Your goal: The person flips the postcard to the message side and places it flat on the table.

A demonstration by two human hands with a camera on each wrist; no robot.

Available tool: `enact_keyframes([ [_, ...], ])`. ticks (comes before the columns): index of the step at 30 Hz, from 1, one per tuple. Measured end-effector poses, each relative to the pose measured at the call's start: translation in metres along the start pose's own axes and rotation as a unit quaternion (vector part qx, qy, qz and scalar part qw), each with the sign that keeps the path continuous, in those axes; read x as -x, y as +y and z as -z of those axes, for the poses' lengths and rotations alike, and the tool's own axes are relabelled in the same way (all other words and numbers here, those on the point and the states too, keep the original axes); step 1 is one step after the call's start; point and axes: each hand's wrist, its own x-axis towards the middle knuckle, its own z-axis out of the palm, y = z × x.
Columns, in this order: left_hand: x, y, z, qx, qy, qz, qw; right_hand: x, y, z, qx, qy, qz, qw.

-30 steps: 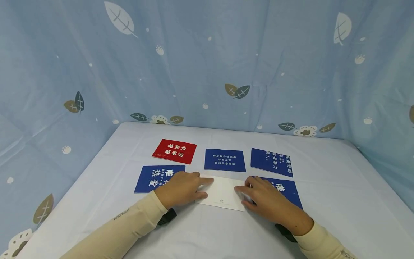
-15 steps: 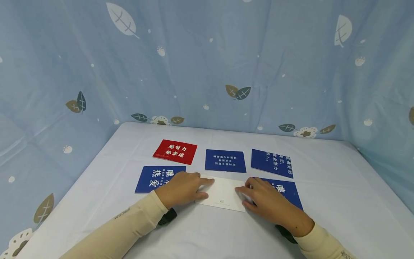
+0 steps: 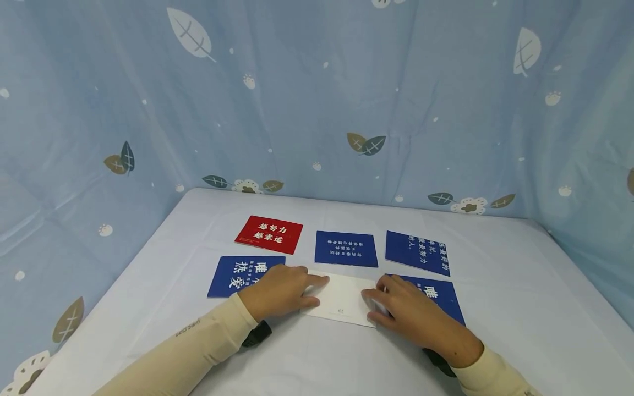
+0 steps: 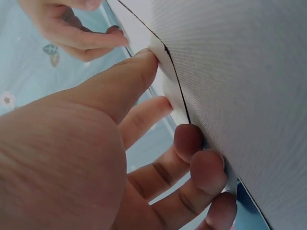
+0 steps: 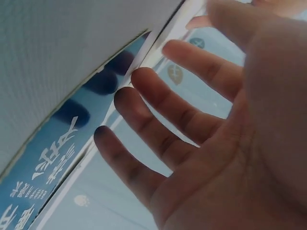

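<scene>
A white card [image 3: 342, 300] lies flat on the table, bearing a small printed mark near its front edge. My left hand [image 3: 277, 291] touches its left part with index fingertip and thumb. In the left wrist view the thumb [image 4: 139, 67] rests on the card. On the right side, my right hand [image 3: 413, 313] has thumb and index finger at the card's edge; its other fingers [image 5: 158, 129] are spread and slightly bent in the right wrist view. Each hand partly covers a blue card: one at left [image 3: 230, 275], another at right [image 3: 443, 297].
Behind the white card lie a red card [image 3: 269, 235] with white characters, a blue card [image 3: 346, 248] in the middle and another blue card [image 3: 416, 253] at right. The white-covered table [image 3: 317, 363] ends at a blue leaf-patterned curtain [image 3: 317, 99].
The head view tilts slightly, so the whole scene sits a little lower. Both hands and all cards keep nearly the same places.
</scene>
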Motion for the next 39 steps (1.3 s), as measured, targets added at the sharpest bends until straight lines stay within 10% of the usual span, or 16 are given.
enact_keyframes([
  [23,-0.003,0.000,-0.004,0.006,-0.004,-0.006,1.0000,0.019,0.026,0.020,-0.008,0.009,-0.029,1.000],
  [39,-0.003,-0.004,-0.004,0.003,-0.007,-0.002,1.0000,0.046,0.066,0.020,-0.043,-0.072,-0.113,0.990],
])
